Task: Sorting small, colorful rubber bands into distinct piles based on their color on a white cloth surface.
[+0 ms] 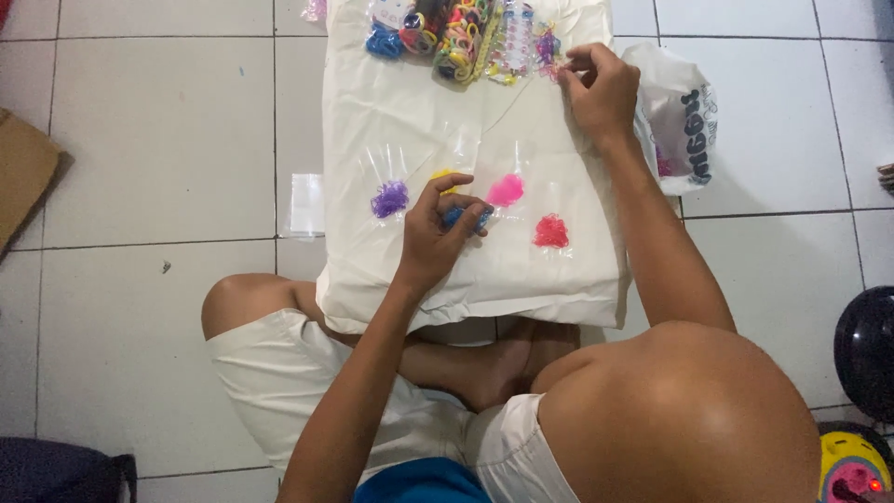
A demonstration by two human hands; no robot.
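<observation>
A white pillow (410,121) lies on the tiled floor in front of my crossed legs. On it sit small clear bags of tiny elastic bands: purple (390,198), pink (506,189), red (551,231) and a partly hidden yellow one (441,174). My left hand (438,233) pinches a bag of blue bands (463,218) near the pillow's middle. My right hand (601,88) reaches to the far right corner, fingertips pinched on a small pink-purple piece at the edge of a heap of colourful bands and clips (461,37).
A white plastic bag (680,116) lies right of the pillow. An empty clear bag (305,203) rests on the floor at its left. Cardboard (20,172) sits at the left edge; a dark round object (868,349) and a yellow toy (849,466) at lower right.
</observation>
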